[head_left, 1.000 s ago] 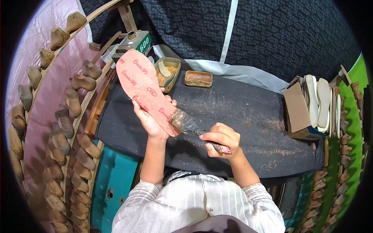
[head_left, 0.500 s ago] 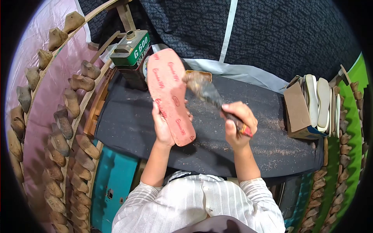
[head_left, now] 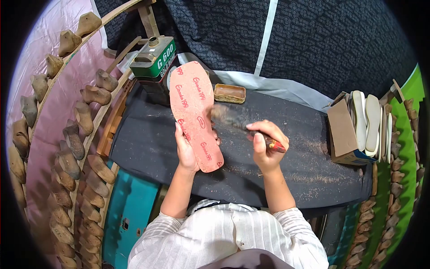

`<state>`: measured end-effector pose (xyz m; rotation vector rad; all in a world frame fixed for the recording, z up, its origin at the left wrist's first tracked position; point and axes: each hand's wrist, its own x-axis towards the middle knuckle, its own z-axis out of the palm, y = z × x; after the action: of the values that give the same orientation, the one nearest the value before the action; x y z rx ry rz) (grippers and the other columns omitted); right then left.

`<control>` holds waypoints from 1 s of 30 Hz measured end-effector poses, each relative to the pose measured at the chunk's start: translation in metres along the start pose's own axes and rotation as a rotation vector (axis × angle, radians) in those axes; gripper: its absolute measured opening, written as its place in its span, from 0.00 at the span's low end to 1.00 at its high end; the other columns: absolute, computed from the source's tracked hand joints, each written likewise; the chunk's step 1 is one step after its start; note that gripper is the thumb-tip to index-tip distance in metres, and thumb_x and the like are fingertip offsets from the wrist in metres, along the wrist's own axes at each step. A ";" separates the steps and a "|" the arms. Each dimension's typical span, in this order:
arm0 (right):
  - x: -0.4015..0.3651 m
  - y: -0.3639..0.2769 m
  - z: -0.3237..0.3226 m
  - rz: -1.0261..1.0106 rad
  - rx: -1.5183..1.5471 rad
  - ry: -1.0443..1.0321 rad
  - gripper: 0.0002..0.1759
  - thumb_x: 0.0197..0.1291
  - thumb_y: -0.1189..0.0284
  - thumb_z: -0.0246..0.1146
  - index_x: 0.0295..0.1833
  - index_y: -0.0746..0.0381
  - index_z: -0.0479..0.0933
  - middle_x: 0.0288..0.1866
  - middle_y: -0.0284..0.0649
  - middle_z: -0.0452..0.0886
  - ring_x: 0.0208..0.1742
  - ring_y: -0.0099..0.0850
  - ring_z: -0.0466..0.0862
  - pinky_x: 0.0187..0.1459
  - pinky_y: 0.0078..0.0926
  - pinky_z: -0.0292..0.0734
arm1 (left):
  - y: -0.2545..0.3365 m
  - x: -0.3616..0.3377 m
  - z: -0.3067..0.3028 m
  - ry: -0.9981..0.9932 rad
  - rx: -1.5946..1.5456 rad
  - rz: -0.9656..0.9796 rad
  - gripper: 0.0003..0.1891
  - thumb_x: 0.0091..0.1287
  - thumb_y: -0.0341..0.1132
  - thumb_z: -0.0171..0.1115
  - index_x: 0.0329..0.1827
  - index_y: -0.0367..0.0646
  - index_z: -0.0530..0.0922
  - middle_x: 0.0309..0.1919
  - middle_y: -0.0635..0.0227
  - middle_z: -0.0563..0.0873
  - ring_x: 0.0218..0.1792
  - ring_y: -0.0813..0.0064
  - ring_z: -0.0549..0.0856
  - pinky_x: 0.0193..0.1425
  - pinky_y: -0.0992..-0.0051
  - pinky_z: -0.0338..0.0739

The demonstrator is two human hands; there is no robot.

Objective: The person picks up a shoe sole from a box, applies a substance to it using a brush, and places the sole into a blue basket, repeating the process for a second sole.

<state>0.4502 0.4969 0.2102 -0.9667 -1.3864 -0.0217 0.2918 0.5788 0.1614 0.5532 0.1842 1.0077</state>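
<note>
Your left hand (head_left: 187, 152) grips the pink insole (head_left: 195, 114) upright; your right hand's (head_left: 265, 145) fingers close around the brush (head_left: 244, 127) beside it.

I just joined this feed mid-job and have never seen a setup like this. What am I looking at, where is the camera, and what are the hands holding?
There is no machine: a person works with bare hands, and the one camera sits on their head, looking down. The left hand holds up a pink insole with red print. The right hand grips a brush, its bristles blurred beside the insole. Below is a dark, dusty table with a green can, a small tin and a cardboard box of pale soles. Wooden shoe lasts line both sides.
</note>
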 end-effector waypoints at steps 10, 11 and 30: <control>0.007 -0.003 0.011 -0.056 -0.080 -0.033 0.10 0.49 0.81 0.64 0.40 0.66 0.79 0.34 0.41 0.82 0.28 0.31 0.79 0.31 0.24 0.75 | 0.003 0.002 0.000 -0.094 0.101 -0.006 0.36 0.67 0.66 0.32 0.57 0.41 0.68 0.43 0.63 0.78 0.37 0.67 0.79 0.39 0.64 0.76; 0.003 -0.005 0.011 -0.055 -0.062 -0.041 0.09 0.48 0.81 0.64 0.38 0.66 0.79 0.32 0.41 0.82 0.27 0.30 0.79 0.30 0.23 0.74 | 0.004 0.003 0.002 -0.091 0.102 -0.006 0.36 0.67 0.66 0.32 0.57 0.41 0.68 0.43 0.63 0.78 0.37 0.67 0.79 0.39 0.64 0.76; -0.017 -0.012 0.005 -0.042 0.176 -0.124 0.11 0.46 0.80 0.65 0.39 0.67 0.79 0.32 0.41 0.82 0.27 0.34 0.79 0.31 0.26 0.75 | 0.014 0.012 0.017 0.226 0.168 0.114 0.38 0.66 0.67 0.30 0.53 0.39 0.72 0.39 0.59 0.81 0.36 0.68 0.81 0.40 0.69 0.77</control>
<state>0.4351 0.4836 0.2026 -0.8031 -1.4958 0.1288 0.2944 0.5888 0.1844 0.6067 0.4448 1.1727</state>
